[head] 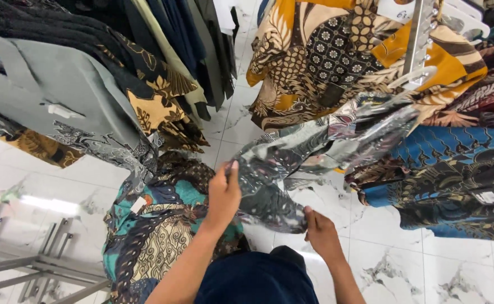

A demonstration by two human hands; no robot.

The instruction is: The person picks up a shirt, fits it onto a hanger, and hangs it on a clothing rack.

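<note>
gripping the lower hem of a grey and black patterned shirt of glossy, crinkled fabric [292, 163], both hands are closed on cloth at the lower middle of the frame. the left hand [223, 194] pinches the hem's left edge with its thumb on top, and the right hand [321, 233] pinches the bottom corner just beside it. the shirt stretches slackly up to the right, toward a white metal hanging arm [417, 39] at the upper right of the frame, where it hangs among others. behind it there hangs a mustard and brown shirt with bold floral and geometric print [337, 50], and below that, at the right edge, a blue and dark wave-patterned shirt [455, 163] carrying a small white tag. at the left, a plain grey garment [61, 90] with a dull, smooth weave hangs over a teal and cream scroll-patterned shirt [157, 225]. underneath lies a white marble-veined tiled floor [387, 259], shiny and hard, and a grey metal rack base [27, 264] sits in the lower left corner.
</note>
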